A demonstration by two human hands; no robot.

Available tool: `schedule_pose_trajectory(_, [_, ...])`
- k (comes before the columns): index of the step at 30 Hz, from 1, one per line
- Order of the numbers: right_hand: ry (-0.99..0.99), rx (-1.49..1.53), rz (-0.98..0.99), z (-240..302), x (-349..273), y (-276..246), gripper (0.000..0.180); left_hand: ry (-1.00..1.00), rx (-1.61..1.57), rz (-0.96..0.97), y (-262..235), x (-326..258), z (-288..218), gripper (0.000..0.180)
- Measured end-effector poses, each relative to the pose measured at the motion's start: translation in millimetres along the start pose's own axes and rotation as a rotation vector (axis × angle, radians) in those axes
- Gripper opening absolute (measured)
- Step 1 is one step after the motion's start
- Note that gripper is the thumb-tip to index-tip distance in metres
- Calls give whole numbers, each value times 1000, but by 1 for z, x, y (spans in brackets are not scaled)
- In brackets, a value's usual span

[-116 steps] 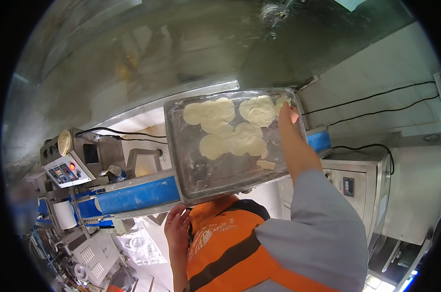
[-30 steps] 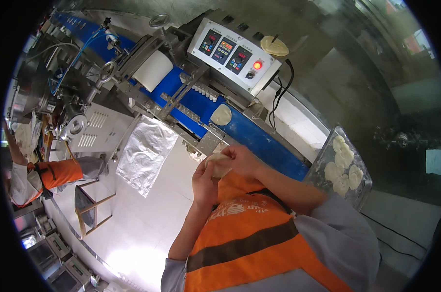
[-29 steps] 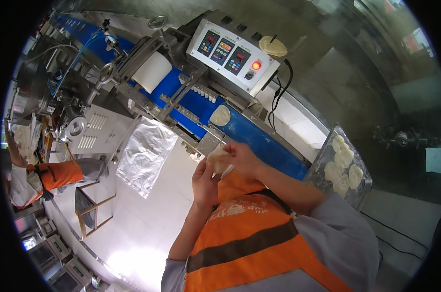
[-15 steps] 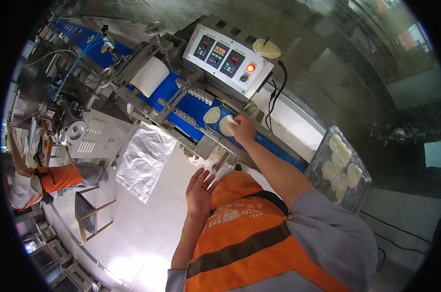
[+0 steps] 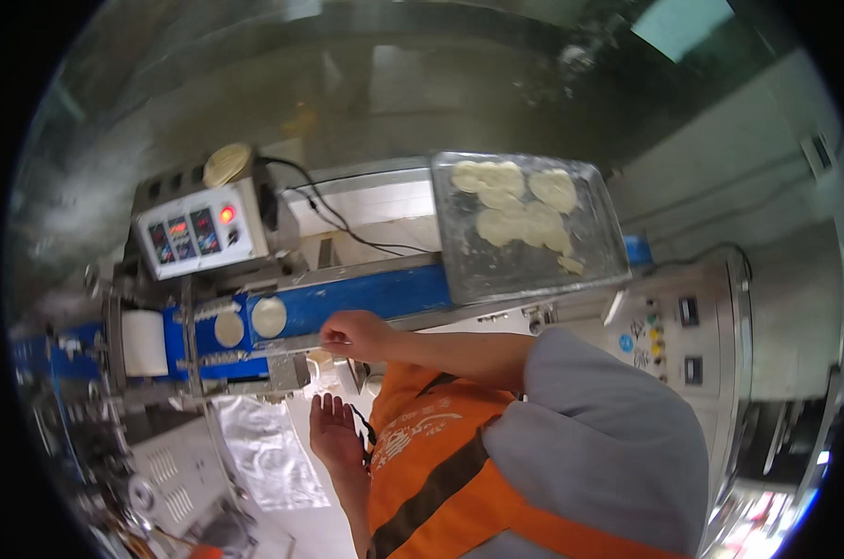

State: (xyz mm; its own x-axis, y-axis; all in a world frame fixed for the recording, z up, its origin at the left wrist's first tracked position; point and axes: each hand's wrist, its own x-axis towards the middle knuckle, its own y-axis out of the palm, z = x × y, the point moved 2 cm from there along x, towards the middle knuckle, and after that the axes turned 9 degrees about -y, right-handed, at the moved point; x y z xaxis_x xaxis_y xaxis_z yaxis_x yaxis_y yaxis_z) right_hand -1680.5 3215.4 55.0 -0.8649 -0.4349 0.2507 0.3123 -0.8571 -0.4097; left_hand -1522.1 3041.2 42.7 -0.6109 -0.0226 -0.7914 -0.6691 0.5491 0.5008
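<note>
My right hand (image 5: 356,336) hovers over the near edge of the blue conveyor belt (image 5: 356,303), its fingers curled in. What they hold, if anything, is hidden. To its left a pale dough round (image 5: 270,318) lies flat on the belt, apart from the fingers. A second dough round (image 5: 229,329) sits just left of that one. Lower down, beside the orange apron (image 5: 431,419), my left hand (image 5: 336,433) is open and empty, with fingers stretched and palm up.
A metal tray (image 5: 459,275) with several overlapping dough pieces rests across the belt's right part. The control box (image 5: 198,228), lit red, stands at the back left, dough stacked on top. A white roller (image 5: 144,343) spans the belt. Silver sheeting (image 5: 268,456) lies lower left.
The view has turned toward the right, bringing the tray to the middle. My right hand has moved off the dough round it was pinching and is now right of the rounds. The left hand stays open.
</note>
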Motion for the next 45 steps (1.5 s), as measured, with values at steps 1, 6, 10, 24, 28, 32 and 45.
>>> schedule_pose_trajectory(1, [27,-33,-61,0,-17,-23,19,-36,39,42,8,3,6,44])
schedule_pose_trajectory(6, [349,-168,-456,-37,-104,-167,20,-166,233,105,60,15,37,43])
schedule_pose_trajectory(10, [704,-395,-944,-150,-198,-319,23,-142,349,150,110,15,65,42])
schedule_pose_trajectory(24, [1386,-581,-798,-297,-225,-558,63,-270,424,96,223,8,213,32])
schedule_pose_trajectory(28, [1366,-268,-647,-302,-229,-569,56,-252,425,64,238,6,226,31])
schedule_pose_trajectory(32, [1025,-349,-694,-275,-231,-566,49,-236,455,46,250,10,236,30])
schedule_pose_trajectory(45, [504,1013,-852,-81,-201,-490,37,-335,517,468,338,23,281,44])
